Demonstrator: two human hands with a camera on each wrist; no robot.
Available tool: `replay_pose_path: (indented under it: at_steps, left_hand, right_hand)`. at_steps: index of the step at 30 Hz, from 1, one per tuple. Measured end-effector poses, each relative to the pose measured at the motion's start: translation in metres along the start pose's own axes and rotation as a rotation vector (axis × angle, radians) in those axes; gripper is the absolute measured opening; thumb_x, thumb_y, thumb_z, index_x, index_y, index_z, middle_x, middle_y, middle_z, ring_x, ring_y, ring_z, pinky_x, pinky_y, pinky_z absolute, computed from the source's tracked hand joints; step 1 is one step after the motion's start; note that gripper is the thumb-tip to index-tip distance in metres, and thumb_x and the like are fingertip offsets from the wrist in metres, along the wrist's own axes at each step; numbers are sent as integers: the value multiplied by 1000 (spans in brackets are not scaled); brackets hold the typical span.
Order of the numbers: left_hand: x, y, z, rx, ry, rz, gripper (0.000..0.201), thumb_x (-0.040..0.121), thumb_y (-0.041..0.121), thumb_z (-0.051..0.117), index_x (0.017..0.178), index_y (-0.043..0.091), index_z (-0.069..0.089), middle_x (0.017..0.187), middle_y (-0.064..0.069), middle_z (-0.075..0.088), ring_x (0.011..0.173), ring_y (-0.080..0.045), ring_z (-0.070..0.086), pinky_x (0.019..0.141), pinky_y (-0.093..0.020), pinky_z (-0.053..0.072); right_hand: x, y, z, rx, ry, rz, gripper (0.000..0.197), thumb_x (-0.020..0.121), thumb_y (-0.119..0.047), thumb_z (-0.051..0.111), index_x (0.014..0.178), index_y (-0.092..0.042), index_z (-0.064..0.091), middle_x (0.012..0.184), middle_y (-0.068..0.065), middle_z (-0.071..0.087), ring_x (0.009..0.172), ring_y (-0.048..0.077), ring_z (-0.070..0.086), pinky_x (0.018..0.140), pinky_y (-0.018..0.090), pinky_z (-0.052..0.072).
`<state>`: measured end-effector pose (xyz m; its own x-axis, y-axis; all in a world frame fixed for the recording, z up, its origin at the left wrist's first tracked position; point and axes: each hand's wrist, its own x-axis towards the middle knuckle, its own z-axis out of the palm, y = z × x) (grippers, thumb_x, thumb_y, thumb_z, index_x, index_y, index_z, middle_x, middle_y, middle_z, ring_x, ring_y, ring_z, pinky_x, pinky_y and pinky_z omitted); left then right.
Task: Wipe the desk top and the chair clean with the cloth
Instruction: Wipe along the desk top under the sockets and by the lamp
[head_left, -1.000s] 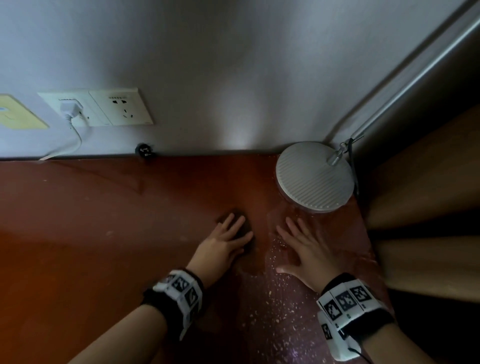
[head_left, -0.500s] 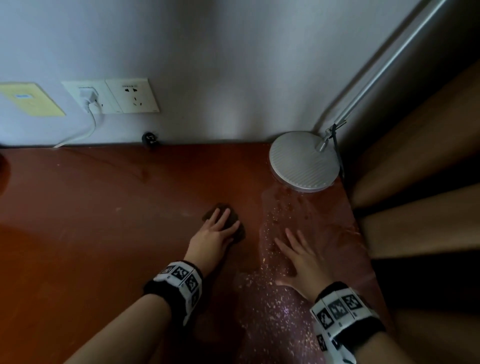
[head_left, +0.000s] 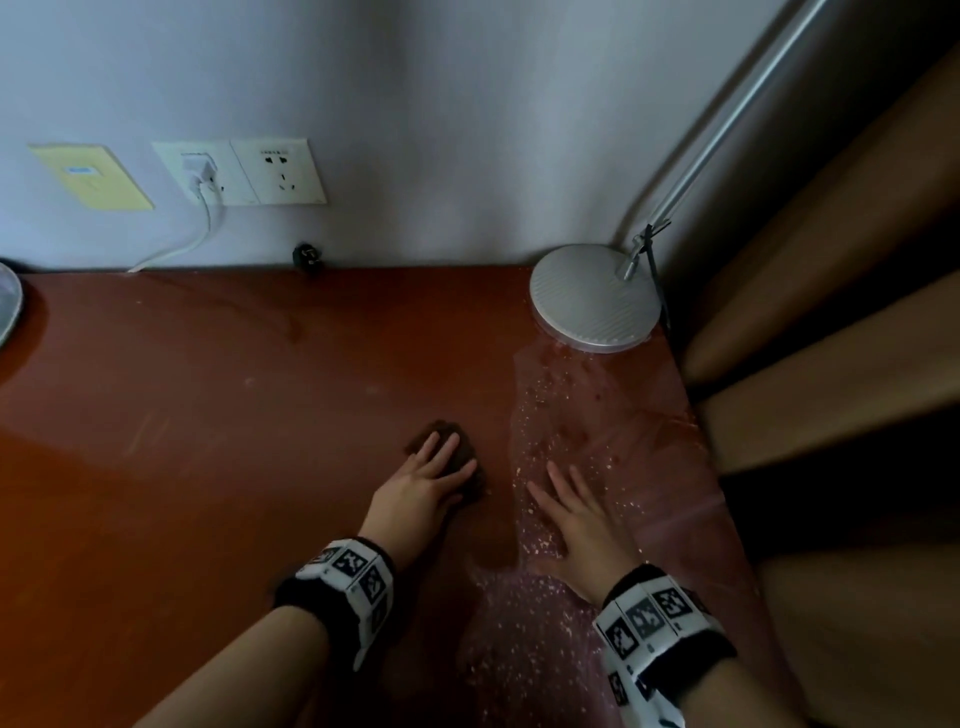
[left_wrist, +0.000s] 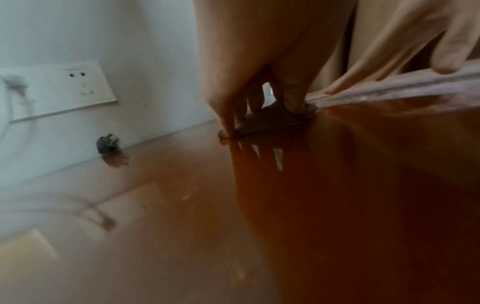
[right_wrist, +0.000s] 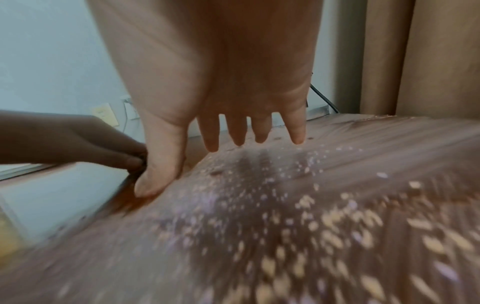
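Observation:
A small dark brown cloth lies on the red-brown desk top. My left hand presses on it with straight fingers, covering most of it. My right hand rests flat, fingers spread, just to the right on a clear plastic sheet strewn with pale flakes. The right thumb lies at the sheet's left edge, close to the left hand. No chair is in view.
A round grey lamp base with a slanting metal pole stands in the far right corner. Brown curtain folds hang past the desk's right edge. Wall sockets, a white cable and a black plug line the back wall.
Both hands have slid a little toward me, away from the lamp base, the cloth staying under the left hand. The head view has swung left and shows more of the wall.

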<state>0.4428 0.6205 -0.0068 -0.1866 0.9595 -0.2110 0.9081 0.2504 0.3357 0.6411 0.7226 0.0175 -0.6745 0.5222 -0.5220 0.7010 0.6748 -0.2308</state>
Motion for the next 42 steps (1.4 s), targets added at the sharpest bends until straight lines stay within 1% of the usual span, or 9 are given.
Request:
replay_pose_path:
  at_steps: [4,7,12,15,18,25,29,32,42]
  left_hand:
    - [-38,20,30,51,27,262,40,88,35,43,125,39,58,146,5,42,135,-20,34,98,-37,48]
    - [-77,28,48,141,7,393,43,85,39,37,122,46,57,141,10,48,130,-16,46,100,-29,41]
    - [-67,-2,29,138,177,228,30,80,36,60,108,39,70,129,1,61,118,-22,58,83,-38,56]
    - [-61,-14,25,133,186,152,41,71,24,82,110,28,71,130,-7,59,125,-33,48,89,-51,51]
    - [-75,-3,43,-17,251,182,33,85,19,66,119,21,66,140,-8,50,133,-33,31,98,-54,43]
    - [-146,33,86,-9,174,529,36,89,37,44,120,34,62,140,5,50,132,-21,44,103,-38,41]
    - [-125,8,62,10,288,325,34,86,37,47,110,31,70,131,0,59,123,-22,54,83,-35,57]
    - [-118,-4,52,-5,302,166,32,82,22,71,114,26,69,134,-4,56,126,-27,50,76,-36,59]
    - [-211,48,78,-3,98,325,40,84,39,41,113,35,69,132,2,58,122,-20,55,92,-34,49]
  right_hand:
    - [-3,1,8,5,8,5,95,81,-51,61,148,-33,-3,153,-8,-24,141,16,-22,115,45,-2]
    - [-8,0,7,12,19,10,95,81,-52,62,148,-33,-2,152,-9,-25,142,15,-21,116,44,0]
    - [-39,-12,18,41,11,23,100,77,-53,65,148,-36,-3,142,-14,-33,141,14,-21,115,48,2]
    - [-60,-19,29,77,3,47,100,77,-50,67,148,-37,-2,142,-16,-32,141,13,-21,115,47,10]
    - [-71,-22,44,80,-19,54,98,78,-49,66,148,-35,-1,148,-13,-30,141,15,-21,114,47,16]
    - [-73,-21,57,82,-5,60,102,77,-46,69,148,-36,-4,141,-14,-35,141,15,-23,113,46,20]
    - [-75,-20,56,86,4,51,103,76,-47,69,147,-38,-6,143,-15,-33,141,14,-22,112,47,20]
    - [-75,-20,57,98,9,57,104,75,-47,69,146,-39,-5,149,-14,-28,141,15,-20,112,48,20]
    - [-109,-33,69,262,196,65,88,86,-33,62,144,-35,-5,148,-14,-24,141,11,-12,114,36,8]
